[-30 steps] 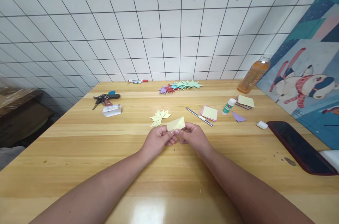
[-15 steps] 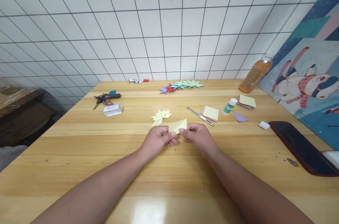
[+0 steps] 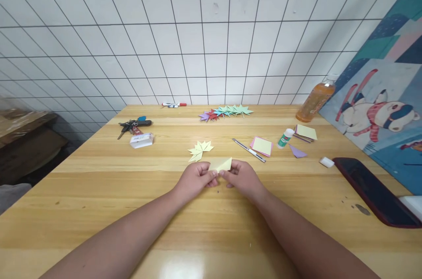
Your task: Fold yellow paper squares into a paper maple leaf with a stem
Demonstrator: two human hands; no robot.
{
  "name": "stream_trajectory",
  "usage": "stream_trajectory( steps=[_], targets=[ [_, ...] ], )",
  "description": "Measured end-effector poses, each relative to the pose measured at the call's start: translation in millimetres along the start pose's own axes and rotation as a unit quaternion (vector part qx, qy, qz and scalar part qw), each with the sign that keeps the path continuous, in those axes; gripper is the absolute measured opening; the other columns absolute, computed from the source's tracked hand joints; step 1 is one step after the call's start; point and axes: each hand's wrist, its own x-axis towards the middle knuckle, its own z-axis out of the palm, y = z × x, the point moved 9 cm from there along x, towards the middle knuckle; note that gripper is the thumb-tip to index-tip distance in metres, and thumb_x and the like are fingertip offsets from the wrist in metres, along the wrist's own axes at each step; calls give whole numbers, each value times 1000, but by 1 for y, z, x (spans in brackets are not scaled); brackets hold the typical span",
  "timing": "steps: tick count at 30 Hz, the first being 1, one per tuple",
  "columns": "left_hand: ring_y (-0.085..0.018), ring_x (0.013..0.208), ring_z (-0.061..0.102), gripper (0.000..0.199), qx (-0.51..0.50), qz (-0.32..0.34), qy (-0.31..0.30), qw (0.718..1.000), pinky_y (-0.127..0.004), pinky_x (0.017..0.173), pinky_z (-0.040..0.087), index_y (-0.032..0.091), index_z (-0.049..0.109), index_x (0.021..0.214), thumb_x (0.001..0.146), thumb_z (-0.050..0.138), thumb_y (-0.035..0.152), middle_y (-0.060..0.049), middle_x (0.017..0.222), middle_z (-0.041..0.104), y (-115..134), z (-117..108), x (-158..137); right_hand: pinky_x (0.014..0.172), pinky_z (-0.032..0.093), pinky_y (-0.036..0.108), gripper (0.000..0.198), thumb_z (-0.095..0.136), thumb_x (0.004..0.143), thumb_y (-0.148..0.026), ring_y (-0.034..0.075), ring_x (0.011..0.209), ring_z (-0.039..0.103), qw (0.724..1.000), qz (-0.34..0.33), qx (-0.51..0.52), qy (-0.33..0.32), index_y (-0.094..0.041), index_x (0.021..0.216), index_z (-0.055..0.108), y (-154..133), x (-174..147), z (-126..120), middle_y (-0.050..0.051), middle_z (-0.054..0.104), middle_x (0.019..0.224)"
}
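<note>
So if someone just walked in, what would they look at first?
Probably the big bright picture of an animal in a red scarf, on the far right. Next might be the spiky, colourful paper row near the back edge of the table. Closer in, the pale yellow folded paper sits between the left grip and right grip.

White tiled wall behind light wooden table
</note>
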Motion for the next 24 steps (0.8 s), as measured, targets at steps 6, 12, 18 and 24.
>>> stream_trajectory(
  steps=[6, 12, 18, 24],
  targets=[
    [-14, 59, 58, 30, -10, 34, -19, 999, -22, 55, 42, 12, 64, 76, 69, 67, 41, -2, 64, 65, 3, 3, 3, 47, 45, 21, 23, 62, 67, -27, 12, 58, 53, 1000, -16, -9, 23, -15, 86, 67, -5, 1, -2, 1, 64, 69],
    [-15, 58, 59, 30, 24, -4, -1, 1000, -24, 59, 45, 13, 64, 68, 70, 65, 43, -5, 66, 69, -2, -6, 3, 48, 44, 21, 18, 62, 66, -27, 11, 56, 51, 999, -26, -5, 44, -14, 78, 66, -8, 0, -11, 1, 63, 68],
    [-14, 57, 60, 29, 1, -28, 9, 1000, -23, 58, 46, 14, 66, 68, 68, 67, 43, -5, 64, 70, -5, -9, 3, 50, 46, 22, 21, 63, 66, -30, 12, 60, 53, 999, -19, 9, 48, -15, 80, 67, -5, 1, -17, 1, 64, 72],
    [-15, 62, 63, 29, 2, -45, 29, 999, -24, 59, 47, 14, 67, 72, 65, 71, 42, -7, 68, 72, -8, -16, 4, 49, 46, 22, 20, 66, 63, -30, 12, 62, 53, 997, -4, 39, 65, -14, 76, 66, -5, 0, -25, 3, 65, 75]
  ],
)
